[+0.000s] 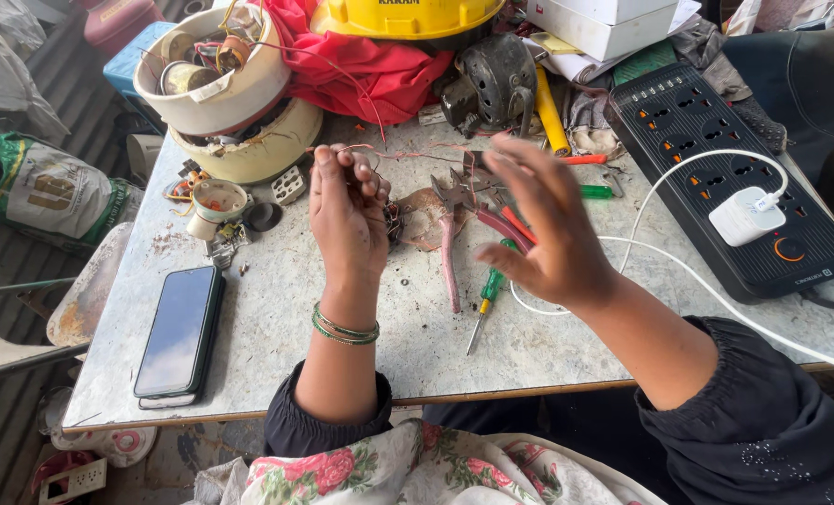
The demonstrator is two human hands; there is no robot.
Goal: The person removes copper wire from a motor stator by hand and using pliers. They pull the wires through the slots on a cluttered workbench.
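Observation:
My left hand [347, 210] is raised over the grey table [277, 327], fingers curled around thin copper wire [380, 154] that trails toward the back. A green bangle circles its wrist. My right hand [543, 224] hovers blurred above the tools, fingers spread, holding nothing I can see. Beneath it lie pink-handled pliers [450, 252], a second pair with red handles [506, 224], and a green-handled screwdriver [487, 299]. A small rusty coil piece [417, 220] sits between my hands.
A black phone [180, 332] lies at front left. Stacked cream bowls of wire and parts [225, 89] stand back left. A motor [492, 84], yellow helmet [408, 14], red cloth [361, 61] sit behind. A black power strip [716, 159] with white charger [744, 215] lies right.

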